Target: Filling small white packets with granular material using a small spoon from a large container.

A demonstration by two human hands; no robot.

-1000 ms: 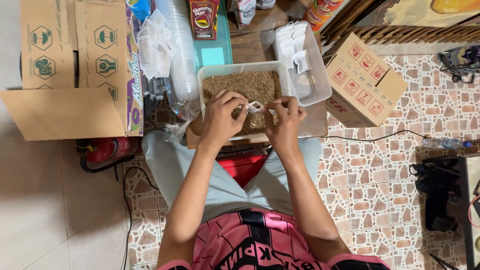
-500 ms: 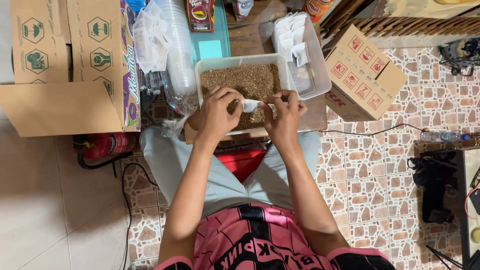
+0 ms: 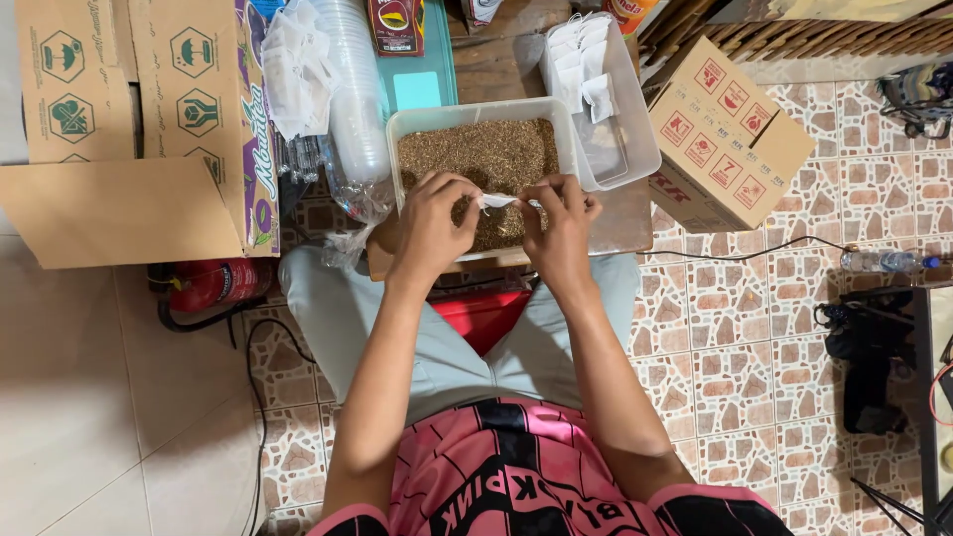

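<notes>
Both hands, left hand and right hand, pinch small white bag between them.

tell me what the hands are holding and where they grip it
Both the left hand and right hand pinch a small white pouch by its opposite ends, above the tub of brown grains.

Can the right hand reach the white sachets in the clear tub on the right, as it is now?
Probably yes. The right hand lies just below the clear tub, which is open, with nothing between them. But both hands now pinch a small white sachet.
</notes>
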